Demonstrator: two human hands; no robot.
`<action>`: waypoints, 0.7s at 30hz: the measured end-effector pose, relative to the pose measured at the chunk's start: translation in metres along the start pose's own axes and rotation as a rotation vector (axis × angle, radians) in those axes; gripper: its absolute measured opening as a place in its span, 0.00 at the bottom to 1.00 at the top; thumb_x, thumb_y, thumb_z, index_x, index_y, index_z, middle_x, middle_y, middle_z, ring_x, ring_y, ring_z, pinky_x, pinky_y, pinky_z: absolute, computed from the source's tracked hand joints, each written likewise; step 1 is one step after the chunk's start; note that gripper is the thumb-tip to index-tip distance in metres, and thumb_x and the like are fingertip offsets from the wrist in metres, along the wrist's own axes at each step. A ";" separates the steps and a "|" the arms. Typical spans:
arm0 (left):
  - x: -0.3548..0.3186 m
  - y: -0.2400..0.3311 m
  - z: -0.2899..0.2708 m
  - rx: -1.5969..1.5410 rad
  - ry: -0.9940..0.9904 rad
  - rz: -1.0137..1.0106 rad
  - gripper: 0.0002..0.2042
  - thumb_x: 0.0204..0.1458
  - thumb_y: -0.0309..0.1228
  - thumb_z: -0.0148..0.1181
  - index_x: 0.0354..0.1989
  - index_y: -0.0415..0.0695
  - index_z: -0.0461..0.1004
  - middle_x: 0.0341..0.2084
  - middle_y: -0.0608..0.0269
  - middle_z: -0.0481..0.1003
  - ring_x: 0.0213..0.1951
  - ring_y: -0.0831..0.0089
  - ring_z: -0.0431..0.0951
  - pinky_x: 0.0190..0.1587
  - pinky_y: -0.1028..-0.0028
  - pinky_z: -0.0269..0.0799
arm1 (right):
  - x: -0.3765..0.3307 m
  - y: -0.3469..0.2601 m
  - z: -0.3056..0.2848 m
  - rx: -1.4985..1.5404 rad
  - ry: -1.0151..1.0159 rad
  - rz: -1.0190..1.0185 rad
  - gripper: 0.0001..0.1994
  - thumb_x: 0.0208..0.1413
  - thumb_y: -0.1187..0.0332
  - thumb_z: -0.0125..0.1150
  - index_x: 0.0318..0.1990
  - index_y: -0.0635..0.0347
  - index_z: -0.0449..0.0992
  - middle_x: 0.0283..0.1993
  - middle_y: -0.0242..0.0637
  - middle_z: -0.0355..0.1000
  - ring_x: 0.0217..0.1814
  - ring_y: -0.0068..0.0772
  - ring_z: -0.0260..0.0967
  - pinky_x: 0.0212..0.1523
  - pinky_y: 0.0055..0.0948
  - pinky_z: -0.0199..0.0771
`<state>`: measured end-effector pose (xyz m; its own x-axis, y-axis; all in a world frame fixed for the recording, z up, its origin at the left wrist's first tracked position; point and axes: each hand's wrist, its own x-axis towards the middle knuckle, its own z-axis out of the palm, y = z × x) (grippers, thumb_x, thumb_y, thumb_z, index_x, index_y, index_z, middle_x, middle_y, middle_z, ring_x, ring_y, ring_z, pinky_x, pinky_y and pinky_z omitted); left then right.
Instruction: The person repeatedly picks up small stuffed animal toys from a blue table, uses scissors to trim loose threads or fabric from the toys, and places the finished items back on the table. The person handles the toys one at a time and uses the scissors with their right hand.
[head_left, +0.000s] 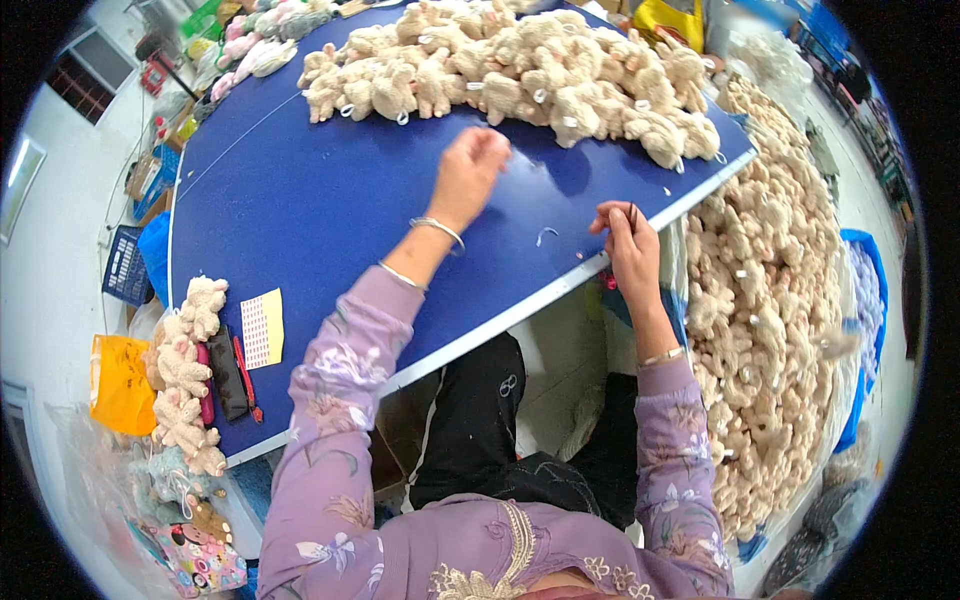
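Observation:
My left hand [468, 172] stretches across the blue table [300, 210] toward a heap of beige plush teddy bears [520, 70], fingers curled at the heap's near edge; whether it touches a bear I cannot tell. My right hand [628, 245] rests at the table's front right edge, fingers pinched on a small dark tool that looks like little scissors [632, 213]. Small white scraps [545, 235] lie on the table between my hands.
A very large pile of the same beige bears [770, 300] fills the floor on my right. A few bears [185, 380], a dotted card [263, 328], a dark pouch and red pens lie at the table's left end. An orange bag [118, 385] and boxes stand left.

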<state>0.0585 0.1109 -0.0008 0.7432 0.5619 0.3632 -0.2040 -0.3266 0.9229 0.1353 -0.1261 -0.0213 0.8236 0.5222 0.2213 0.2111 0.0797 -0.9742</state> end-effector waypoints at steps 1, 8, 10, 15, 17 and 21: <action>0.020 -0.003 -0.023 0.059 0.085 0.085 0.12 0.57 0.35 0.56 0.37 0.37 0.72 0.26 0.64 0.76 0.29 0.78 0.75 0.35 0.77 0.72 | 0.000 -0.002 0.004 -0.030 -0.001 -0.033 0.11 0.64 0.67 0.46 0.40 0.64 0.74 0.30 0.28 0.73 0.24 0.11 0.55 0.25 0.14 0.56; 0.186 -0.082 -0.273 0.585 0.689 0.197 0.27 0.54 0.50 0.56 0.48 0.33 0.70 0.41 0.51 0.75 0.45 0.63 0.74 0.51 0.67 0.68 | 0.004 0.006 0.014 -0.103 0.049 -0.029 0.10 0.64 0.69 0.46 0.35 0.65 0.72 0.26 0.29 0.70 0.24 0.14 0.57 0.26 0.17 0.58; 0.227 -0.095 -0.334 0.873 0.755 0.165 0.33 0.52 0.56 0.55 0.50 0.32 0.69 0.46 0.46 0.73 0.49 0.58 0.73 0.53 0.65 0.66 | 0.001 0.010 0.016 -0.158 0.105 -0.039 0.10 0.64 0.70 0.46 0.34 0.66 0.71 0.25 0.30 0.69 0.24 0.15 0.58 0.26 0.18 0.59; 0.327 -0.117 -0.368 0.783 0.504 -0.038 0.49 0.41 0.71 0.49 0.62 0.41 0.62 0.59 0.43 0.64 0.62 0.51 0.63 0.64 0.59 0.51 | -0.011 0.020 0.011 -0.371 0.128 -0.215 0.11 0.64 0.71 0.42 0.32 0.65 0.69 0.26 0.34 0.66 0.24 0.22 0.59 0.26 0.20 0.58; 0.349 -0.163 -0.312 0.613 0.192 -0.223 0.49 0.39 0.70 0.52 0.62 0.39 0.62 0.58 0.45 0.65 0.60 0.55 0.64 0.63 0.62 0.53 | -0.021 0.024 0.008 -0.342 0.161 -0.227 0.11 0.65 0.69 0.42 0.33 0.65 0.68 0.26 0.36 0.66 0.24 0.23 0.59 0.26 0.21 0.58; 0.369 -0.227 -0.302 0.850 -0.022 -0.226 0.44 0.38 0.67 0.59 0.53 0.37 0.72 0.50 0.48 0.73 0.52 0.62 0.73 0.56 0.66 0.63 | -0.015 0.022 0.016 -0.318 0.181 -0.231 0.12 0.65 0.68 0.43 0.33 0.65 0.68 0.25 0.37 0.66 0.24 0.25 0.60 0.27 0.22 0.59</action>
<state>0.1863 0.6220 -0.0371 0.7221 0.6699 0.1726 0.4868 -0.6693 0.5612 0.1193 -0.1187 -0.0467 0.8088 0.3622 0.4634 0.5288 -0.1030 -0.8425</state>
